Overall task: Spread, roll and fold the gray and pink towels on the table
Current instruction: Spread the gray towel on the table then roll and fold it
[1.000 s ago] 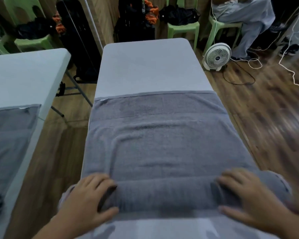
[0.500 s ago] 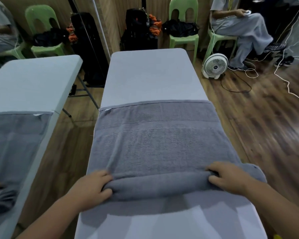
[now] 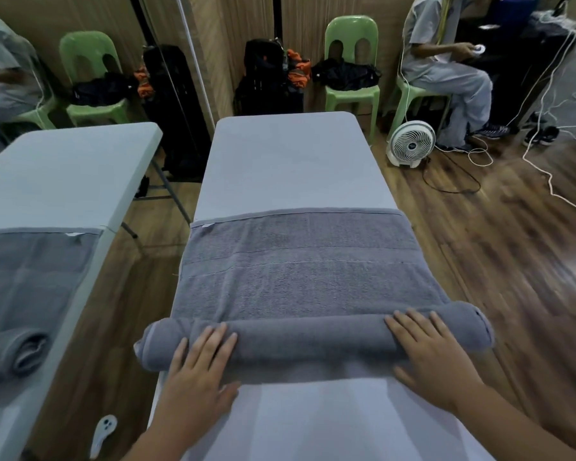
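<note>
A gray towel (image 3: 300, 277) lies across the white table (image 3: 290, 161). Its near part is wound into a thick roll (image 3: 313, 341) that overhangs both table sides. My left hand (image 3: 200, 364) lies flat on the roll's left part, fingers spread and pointing away from me. My right hand (image 3: 433, 351) presses flat on the roll's right part, also with spread fingers. The far half of the towel is still flat, its hem straight across the table. No pink towel is visible.
A mirror on the left reflects a second table and towel (image 3: 30, 281). A white fan (image 3: 411, 143) stands on the wooden floor to the right, with cables. Green chairs (image 3: 351, 91), black bags and a seated person (image 3: 446, 68) are at the far wall.
The roll has moved away from me and grown thicker. My hands went from gripping the roll's edge to lying flat on top of it, and the view tilted up.
</note>
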Demonstrator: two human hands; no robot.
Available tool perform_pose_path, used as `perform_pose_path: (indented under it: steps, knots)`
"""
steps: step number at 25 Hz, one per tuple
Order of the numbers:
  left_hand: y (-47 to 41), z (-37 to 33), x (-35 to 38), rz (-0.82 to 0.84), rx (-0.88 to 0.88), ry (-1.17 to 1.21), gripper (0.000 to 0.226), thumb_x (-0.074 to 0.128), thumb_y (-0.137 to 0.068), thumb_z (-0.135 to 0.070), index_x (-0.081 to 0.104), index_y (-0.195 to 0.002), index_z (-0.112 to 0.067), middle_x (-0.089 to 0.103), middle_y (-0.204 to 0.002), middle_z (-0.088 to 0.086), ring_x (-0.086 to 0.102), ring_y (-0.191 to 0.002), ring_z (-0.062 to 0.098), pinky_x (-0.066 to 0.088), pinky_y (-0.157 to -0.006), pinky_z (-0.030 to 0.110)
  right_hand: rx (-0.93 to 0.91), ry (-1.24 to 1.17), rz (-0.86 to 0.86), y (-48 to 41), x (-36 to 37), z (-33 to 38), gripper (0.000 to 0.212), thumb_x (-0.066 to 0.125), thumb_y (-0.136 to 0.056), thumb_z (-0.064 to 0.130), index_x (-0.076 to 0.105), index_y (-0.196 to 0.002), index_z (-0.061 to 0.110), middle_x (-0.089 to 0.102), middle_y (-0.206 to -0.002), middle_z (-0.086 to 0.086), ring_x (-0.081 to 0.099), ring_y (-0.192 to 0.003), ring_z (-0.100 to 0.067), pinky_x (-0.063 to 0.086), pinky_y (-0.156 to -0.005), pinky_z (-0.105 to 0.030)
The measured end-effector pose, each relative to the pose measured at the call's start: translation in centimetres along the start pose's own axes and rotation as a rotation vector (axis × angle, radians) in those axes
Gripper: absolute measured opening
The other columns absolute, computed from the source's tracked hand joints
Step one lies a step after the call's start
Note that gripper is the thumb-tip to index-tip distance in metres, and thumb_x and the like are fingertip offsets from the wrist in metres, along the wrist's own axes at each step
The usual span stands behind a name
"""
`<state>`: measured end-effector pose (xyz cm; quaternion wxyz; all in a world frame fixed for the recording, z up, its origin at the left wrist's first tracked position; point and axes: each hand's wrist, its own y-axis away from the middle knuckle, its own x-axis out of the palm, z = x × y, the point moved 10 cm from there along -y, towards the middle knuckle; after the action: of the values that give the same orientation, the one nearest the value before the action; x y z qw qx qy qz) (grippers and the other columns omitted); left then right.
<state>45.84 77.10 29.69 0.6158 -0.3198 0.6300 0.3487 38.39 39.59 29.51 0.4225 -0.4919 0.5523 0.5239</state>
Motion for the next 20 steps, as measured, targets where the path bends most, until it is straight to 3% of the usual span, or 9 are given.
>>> perform_pose_path:
  steps: [3, 6, 8, 10, 13, 16, 18, 20]
  knots:
    - [-3.2, 1.6, -0.4, 0.063, -0.084, -0.007, 0.072, 0.058, -0.074, -0.041, 0.048, -0.143, -0.025, 0.054, -0.142, 0.001, 0.049, -0.13, 0.027, 0.034, -0.108, 0.054, 0.03, -0.032, 0.055, -3.4, -0.4, -0.8, 0.078, 0.056, -0.065, 0.059, 0.052, -0.134, 0.024, 0.062, -0.126, -0.001, 0.056, -0.117, -0.026, 0.034, -0.108, -0.047]
    - [-4.8, 2.3, -1.0, 0.076, -0.094, 0.032, 0.053, 0.067, -0.07, -0.037, 0.062, -0.122, -0.031, 0.067, -0.115, -0.006, 0.061, -0.106, 0.022, 0.044, -0.092, 0.047, 0.003, -0.086, 0.165, -4.4, -1.8, -1.2, 0.049, 0.053, -0.067, 0.053, 0.046, -0.113, 0.037, 0.062, -0.106, 0.008, 0.056, -0.099, -0.019, 0.042, -0.088, -0.036]
    - [-4.5, 2.1, -1.5, 0.076, -0.053, 0.021, 0.035, 0.058, -0.071, -0.043, 0.066, -0.105, -0.038, 0.069, -0.098, -0.015, 0.064, -0.091, 0.015, 0.048, -0.082, 0.042, -0.005, -0.228, 0.284, -4.0, -2.2, -1.6, 0.039, 0.052, -0.069, 0.051, 0.038, -0.103, 0.037, 0.063, -0.096, 0.006, 0.058, -0.086, -0.018, 0.045, -0.074, -0.038]
    - [-4.5, 1.6, -1.8, 0.141, -0.001, 0.04, 0.025, 0.047, -0.074, -0.045, 0.063, -0.092, -0.039, 0.066, -0.089, -0.019, 0.061, -0.084, 0.011, 0.048, -0.08, 0.041, 0.019, -0.35, 0.375, -4.0, -2.1, -2.4, 0.04, 0.054, -0.067, 0.052, 0.04, -0.099, 0.034, 0.062, -0.091, 0.005, 0.057, -0.081, -0.017, 0.046, -0.071, -0.039]
    - [-7.2, 2.3, -2.2, 0.223, 0.004, 0.055, 0.035, 0.028, -0.08, -0.048, 0.056, -0.091, -0.032, 0.063, -0.101, -0.013, 0.057, -0.1, 0.013, 0.037, -0.096, 0.045, 0.043, -0.396, 0.341, -5.8, -2.6, -3.6, 0.034, 0.053, -0.068, 0.051, 0.053, -0.095, 0.031, 0.059, -0.095, 0.01, 0.054, -0.087, -0.012, 0.047, -0.077, -0.033]
    - [-8.9, 4.0, -3.8, 0.065, -0.095, 0.031, 0.04, 0.034, -0.084, -0.048, 0.063, -0.108, -0.033, 0.064, -0.111, -0.009, 0.058, -0.108, 0.018, 0.037, -0.104, 0.053, 0.006, -0.338, -0.027, -6.3, -5.2, -3.5, 0.029, 0.058, -0.08, 0.039, 0.06, -0.107, 0.029, 0.06, -0.105, 0.008, 0.055, -0.1, -0.015, 0.042, -0.08, -0.028]
    - [-7.3, 3.2, -3.5, -0.003, -0.047, 0.06, 0.044, 0.048, -0.086, -0.052, 0.061, -0.122, -0.03, 0.061, -0.123, -0.009, 0.055, -0.117, 0.018, 0.036, -0.107, 0.057, -0.062, -0.178, -0.153, -4.8, -4.7, -2.1, 0.044, 0.06, -0.075, 0.05, 0.062, -0.112, 0.027, 0.063, -0.11, 0.008, 0.058, -0.103, -0.018, 0.046, -0.092, -0.037]
    - [-5.9, 1.9, -1.6, 0.071, 0.038, 0.045, 0.063, 0.058, -0.079, -0.056, 0.053, -0.137, -0.029, 0.055, -0.136, -0.008, 0.051, -0.126, 0.018, 0.037, -0.108, 0.055, -0.046, -0.088, -0.098, -4.3, -2.2, -1.6, 0.068, 0.062, -0.063, 0.056, 0.06, -0.124, 0.025, 0.063, -0.12, 0.007, 0.059, -0.11, -0.019, 0.042, -0.102, -0.047]
